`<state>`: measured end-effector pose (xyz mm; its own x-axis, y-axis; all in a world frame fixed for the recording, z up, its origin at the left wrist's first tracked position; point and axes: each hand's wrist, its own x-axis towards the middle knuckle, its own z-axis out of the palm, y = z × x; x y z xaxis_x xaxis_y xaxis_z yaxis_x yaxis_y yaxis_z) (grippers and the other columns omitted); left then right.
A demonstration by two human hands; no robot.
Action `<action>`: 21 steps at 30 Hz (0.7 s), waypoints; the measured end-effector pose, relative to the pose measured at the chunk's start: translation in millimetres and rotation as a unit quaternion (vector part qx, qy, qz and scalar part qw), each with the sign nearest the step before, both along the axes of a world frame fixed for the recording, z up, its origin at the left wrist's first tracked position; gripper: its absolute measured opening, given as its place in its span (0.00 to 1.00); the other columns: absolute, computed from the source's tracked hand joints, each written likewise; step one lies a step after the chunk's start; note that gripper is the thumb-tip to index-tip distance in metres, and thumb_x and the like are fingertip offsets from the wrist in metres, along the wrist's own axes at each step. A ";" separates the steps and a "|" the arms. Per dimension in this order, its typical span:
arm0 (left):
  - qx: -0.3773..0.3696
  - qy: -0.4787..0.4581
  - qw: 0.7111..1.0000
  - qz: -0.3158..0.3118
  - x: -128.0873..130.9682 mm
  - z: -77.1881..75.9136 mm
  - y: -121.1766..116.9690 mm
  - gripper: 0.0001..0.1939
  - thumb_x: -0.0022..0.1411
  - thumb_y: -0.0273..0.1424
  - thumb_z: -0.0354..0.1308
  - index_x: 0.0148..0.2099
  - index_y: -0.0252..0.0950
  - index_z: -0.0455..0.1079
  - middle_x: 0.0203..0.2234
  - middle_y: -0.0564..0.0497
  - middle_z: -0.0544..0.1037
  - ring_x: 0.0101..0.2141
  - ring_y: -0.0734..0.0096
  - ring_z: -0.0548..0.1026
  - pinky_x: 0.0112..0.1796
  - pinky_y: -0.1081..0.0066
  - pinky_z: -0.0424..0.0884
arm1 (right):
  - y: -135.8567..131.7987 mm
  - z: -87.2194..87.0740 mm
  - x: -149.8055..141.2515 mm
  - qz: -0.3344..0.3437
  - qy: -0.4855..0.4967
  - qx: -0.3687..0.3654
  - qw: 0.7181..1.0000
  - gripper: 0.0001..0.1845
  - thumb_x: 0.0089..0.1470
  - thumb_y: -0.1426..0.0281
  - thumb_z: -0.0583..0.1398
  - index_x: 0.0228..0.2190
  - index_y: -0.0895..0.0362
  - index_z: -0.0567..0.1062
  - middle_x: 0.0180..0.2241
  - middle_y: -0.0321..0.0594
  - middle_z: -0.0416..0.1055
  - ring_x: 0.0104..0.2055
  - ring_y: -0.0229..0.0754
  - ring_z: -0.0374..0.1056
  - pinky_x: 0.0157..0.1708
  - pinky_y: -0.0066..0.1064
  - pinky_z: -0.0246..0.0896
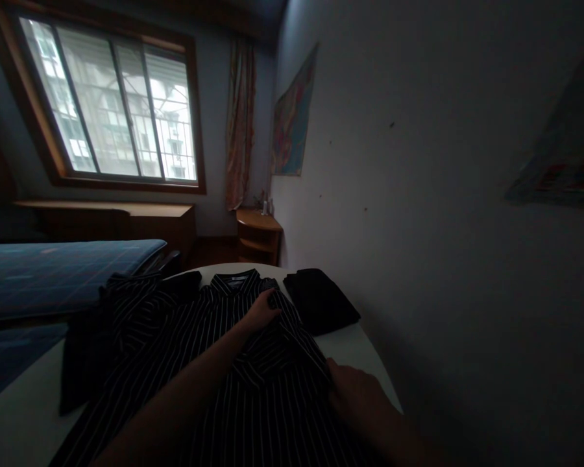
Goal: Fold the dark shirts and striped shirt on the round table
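A black shirt with white stripes [224,402] lies spread on a pale rounded table [384,363], its collar [236,282] at the far side. My left hand [263,312] reaches across it and has its fingers closed on the shirt near the shoulder at the right of the collar. Lower and to the right, my right hand [355,392] grips the shirt's right side, where a striped part is folded inward over the front. The fingertips of both hands are partly hidden in the dark cloth.
A folded black garment [321,301] rests at the table's far right, near the white wall [442,259]. Dark cloth [85,363] bunches at the left. Beyond stand a blue checked mattress [68,272], a wooden corner shelf [259,220] and a window [117,110].
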<state>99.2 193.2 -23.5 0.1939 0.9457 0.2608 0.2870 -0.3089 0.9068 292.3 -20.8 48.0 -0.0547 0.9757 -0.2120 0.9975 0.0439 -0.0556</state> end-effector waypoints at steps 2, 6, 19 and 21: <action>-0.002 -0.007 1.000 -0.007 2.5 4.4 -0.5 0.36 0.46 0.21 0.69 0.59 0.31 0.68 0.42 0.45 0.79 0.45 0.59 0.77 0.52 0.60 0.70 | -4.9 8.8 1.4 -0.013 0.000 -0.010 1.000 0.20 0.58 0.77 0.49 0.49 0.60 0.71 0.42 0.53 0.78 0.43 0.54 0.75 0.36 0.37 0.62; -0.008 -0.009 1.000 -0.016 1.3 23.7 5.5 0.34 0.49 0.23 0.69 0.60 0.32 0.68 0.41 0.46 0.80 0.42 0.62 0.78 0.48 0.62 0.73 | -15.4 32.3 -7.4 -0.011 0.094 0.000 0.995 0.19 0.61 0.74 0.49 0.52 0.59 0.69 0.42 0.52 0.77 0.44 0.53 0.75 0.39 0.37 0.62; -0.121 0.122 0.985 0.022 -71.6 25.8 12.6 0.17 0.66 0.33 0.60 0.55 0.34 0.68 0.45 0.46 0.76 0.40 0.65 0.77 0.40 0.62 0.76 | -22.8 -21.0 -62.0 0.200 0.398 -0.085 0.891 0.51 0.39 0.78 0.60 0.66 0.58 0.53 0.63 0.51 0.61 0.63 0.50 0.61 0.62 0.40 0.54; -0.127 0.135 0.982 0.018 -77.2 14.7 8.3 0.16 0.69 0.36 0.57 0.55 0.34 0.68 0.48 0.45 0.74 0.42 0.63 0.76 0.41 0.59 0.76 | -21.2 -35.6 -65.9 0.164 0.329 -0.141 0.919 0.49 0.42 0.76 0.60 0.66 0.56 0.54 0.59 0.52 0.67 0.58 0.53 0.67 0.57 0.43 0.61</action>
<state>22.0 201.5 -8.8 0.1890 0.9811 -0.0412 0.5343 -0.0676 0.8426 226.5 -42.0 12.4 -0.5423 0.7960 -0.2689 0.6793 0.2270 -0.6979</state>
